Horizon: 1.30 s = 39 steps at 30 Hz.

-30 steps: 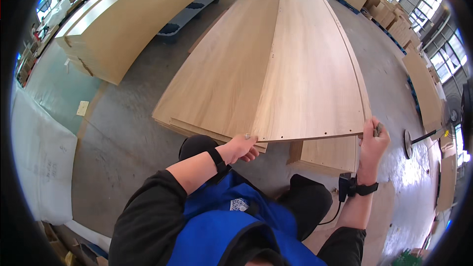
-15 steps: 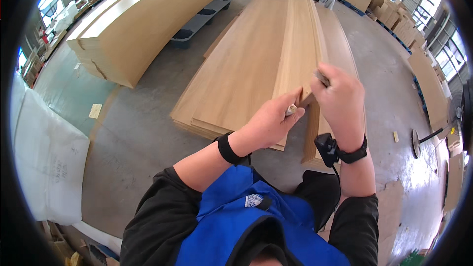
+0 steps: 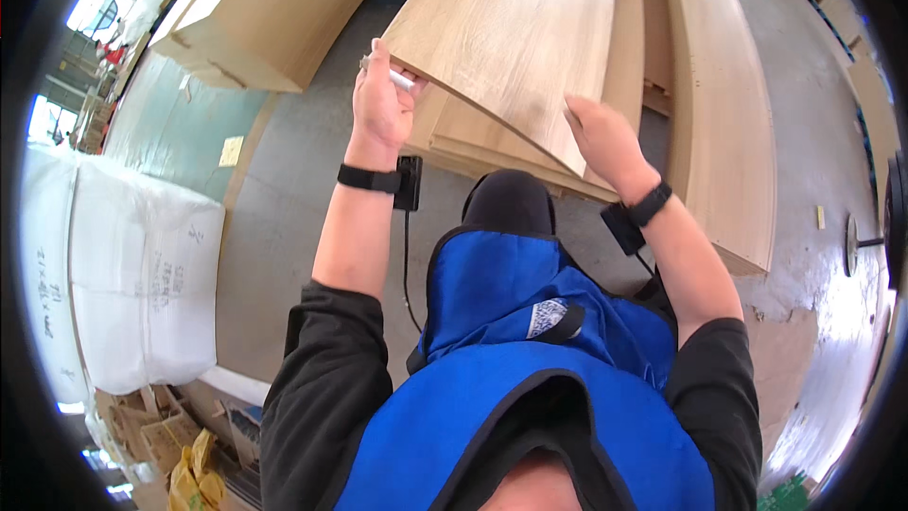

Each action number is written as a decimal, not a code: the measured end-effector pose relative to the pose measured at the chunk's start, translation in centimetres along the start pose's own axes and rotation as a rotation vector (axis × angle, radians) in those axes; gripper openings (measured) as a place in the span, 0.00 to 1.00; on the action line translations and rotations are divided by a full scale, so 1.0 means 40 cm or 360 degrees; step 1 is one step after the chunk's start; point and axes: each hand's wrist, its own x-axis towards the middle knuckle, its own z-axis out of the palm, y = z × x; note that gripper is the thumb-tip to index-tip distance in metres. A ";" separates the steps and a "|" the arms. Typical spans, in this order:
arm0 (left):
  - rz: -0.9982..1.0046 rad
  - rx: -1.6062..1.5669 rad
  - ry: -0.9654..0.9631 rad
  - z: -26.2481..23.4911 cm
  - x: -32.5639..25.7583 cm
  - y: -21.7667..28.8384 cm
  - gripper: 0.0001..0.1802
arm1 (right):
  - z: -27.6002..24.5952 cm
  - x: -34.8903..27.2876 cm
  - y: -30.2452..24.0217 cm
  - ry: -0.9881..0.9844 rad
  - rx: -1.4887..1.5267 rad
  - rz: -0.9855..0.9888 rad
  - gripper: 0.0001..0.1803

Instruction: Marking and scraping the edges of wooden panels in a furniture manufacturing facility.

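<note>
A long wood-grain panel point(image 3: 511, 33) is raised and tilted over a stack of similar boards point(image 3: 463, 132). My left hand point(image 3: 381, 109) is closed at its near left corner, thumb up at the edge and fingers beneath. A white pen-like stick point(image 3: 401, 81) lies in that same hand. Over the panel's near right part is my right hand point(image 3: 610, 144), its fingers curled and slightly blurred. Whatever its fingers hold, if anything, is hidden. Beside it to the right lies another long stack of boards point(image 3: 724, 123).
A tall stack of panels point(image 3: 274, 19) stands at the far left. White wrapped packages point(image 3: 142, 265) are at the left, with a yellow bag point(image 3: 197, 473) below them. A stand base point(image 3: 851, 246) rests on the floor to the right.
My left hand has moved left and up to the panel's corner. The narrow upright-looking board now shows its broad face, turned flatter. My right hand has moved slightly left.
</note>
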 end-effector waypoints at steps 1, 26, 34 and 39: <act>-0.0023 0.0000 -0.0002 -0.051 0.017 -0.006 0.23 | 0.018 -0.028 -0.001 -0.0325 -0.0206 0.0049 0.09; -0.0584 0.0350 0.0321 -0.461 0.103 -0.282 0.19 | 0.024 -0.145 0.176 0.0128 0.0783 0.0889 0.19; -0.0397 0.1135 0.0425 -0.433 0.131 -0.204 0.23 | -0.035 -0.231 0.172 0.0285 0.0879 0.1204 0.22; -0.0445 0.1389 0.0480 -0.393 0.124 -0.223 0.20 | 0.030 -0.298 0.126 0.0028 0.0212 0.0559 0.16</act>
